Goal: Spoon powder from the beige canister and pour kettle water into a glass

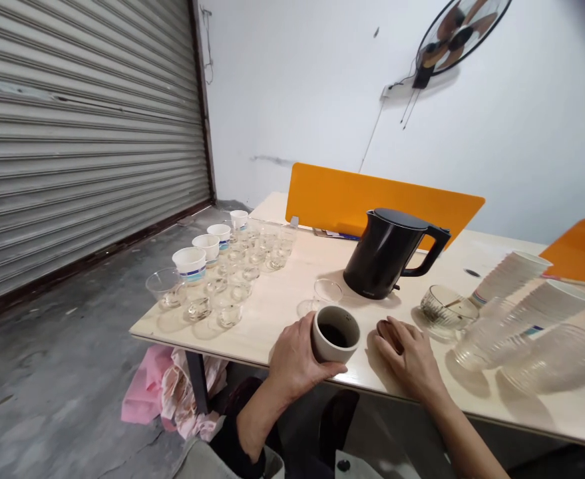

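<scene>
My left hand (295, 359) is wrapped round a pale ceramic cup (333, 354), thumb near its front and fingers along its left side. Something dark lies inside the cup, which tilts slightly towards me. Close by on the right, my right hand (414, 356) has its fingers closed over a small brown round piece (389, 334), perhaps a lid, resting at the table. Part of that piece is hidden under the fingers. Just behind the ceramic cup stands a clear plastic cup (328, 291). A black electric kettle (382, 256) stands further back, its handle to the right.
Rows of clear plastic cups (229, 307) and several white paper cups (190, 261) stand at the table's left. Rightward are a ribbed glass bowl (446, 311) with dark bits inside, stacked paper cups (512, 274) and stacked plastic cups (562, 362). An orange divider (332, 193) rises behind.
</scene>
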Available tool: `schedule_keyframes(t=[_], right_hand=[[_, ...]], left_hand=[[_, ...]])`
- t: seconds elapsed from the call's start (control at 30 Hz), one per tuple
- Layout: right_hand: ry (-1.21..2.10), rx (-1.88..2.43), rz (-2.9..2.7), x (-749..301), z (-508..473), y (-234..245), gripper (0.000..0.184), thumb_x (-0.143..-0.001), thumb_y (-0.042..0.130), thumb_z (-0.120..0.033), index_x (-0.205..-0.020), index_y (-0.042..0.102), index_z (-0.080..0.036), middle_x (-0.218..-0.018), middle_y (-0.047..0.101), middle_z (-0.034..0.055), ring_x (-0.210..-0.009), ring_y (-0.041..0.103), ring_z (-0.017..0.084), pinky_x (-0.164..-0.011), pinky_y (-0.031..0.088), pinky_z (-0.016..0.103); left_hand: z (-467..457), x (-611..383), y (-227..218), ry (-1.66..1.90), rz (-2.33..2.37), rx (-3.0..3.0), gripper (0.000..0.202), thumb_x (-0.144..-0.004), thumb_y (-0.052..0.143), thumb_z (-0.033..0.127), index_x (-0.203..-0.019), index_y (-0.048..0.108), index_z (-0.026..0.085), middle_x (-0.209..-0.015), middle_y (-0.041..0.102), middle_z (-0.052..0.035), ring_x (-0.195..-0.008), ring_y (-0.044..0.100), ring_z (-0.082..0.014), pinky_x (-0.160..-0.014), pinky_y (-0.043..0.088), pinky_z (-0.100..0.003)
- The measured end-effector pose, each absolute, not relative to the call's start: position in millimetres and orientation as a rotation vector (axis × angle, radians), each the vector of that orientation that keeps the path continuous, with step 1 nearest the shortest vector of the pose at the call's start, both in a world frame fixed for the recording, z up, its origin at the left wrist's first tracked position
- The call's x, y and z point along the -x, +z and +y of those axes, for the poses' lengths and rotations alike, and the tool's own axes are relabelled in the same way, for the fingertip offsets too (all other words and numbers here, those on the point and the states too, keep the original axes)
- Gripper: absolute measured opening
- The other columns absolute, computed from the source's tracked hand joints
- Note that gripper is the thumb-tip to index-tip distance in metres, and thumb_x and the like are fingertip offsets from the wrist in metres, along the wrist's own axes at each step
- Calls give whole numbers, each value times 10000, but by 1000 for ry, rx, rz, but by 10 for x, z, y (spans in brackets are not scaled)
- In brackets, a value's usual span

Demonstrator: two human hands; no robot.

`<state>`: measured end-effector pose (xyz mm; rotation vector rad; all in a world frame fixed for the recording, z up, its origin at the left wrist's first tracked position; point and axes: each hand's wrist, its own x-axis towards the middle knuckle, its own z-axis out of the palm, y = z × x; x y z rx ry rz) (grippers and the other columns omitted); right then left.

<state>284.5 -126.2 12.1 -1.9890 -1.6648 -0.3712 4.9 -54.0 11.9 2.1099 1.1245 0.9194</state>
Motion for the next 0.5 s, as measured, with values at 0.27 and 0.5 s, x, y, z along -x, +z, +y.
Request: schedule_keyframes(t=[0.27,0.5], right_hand=[[-295,1649,-1756,-2170,-1410,725,561,-961,585,-524,-1469,516,-297,-1366,572,110,-1249,554,308,-1033,490,478],[-352,1637,-2043,-1768,-1229,868,653,-900,654,-570,-1484,545,-299,-1345,588,140,-1200,532,374,-970,526,560]], left_hand=[[-559,-55,106,960,999,-2121,1045,-545,937,596,-1420,470,268,-1341,660,-89,-1195,636,-368,-1031,510,-533],[-555,-73,99,987,968,-2119,949,-626,847,697,-1398,506,263,-1255,695,-90,-1129,666,-364,-987,530,-532]])
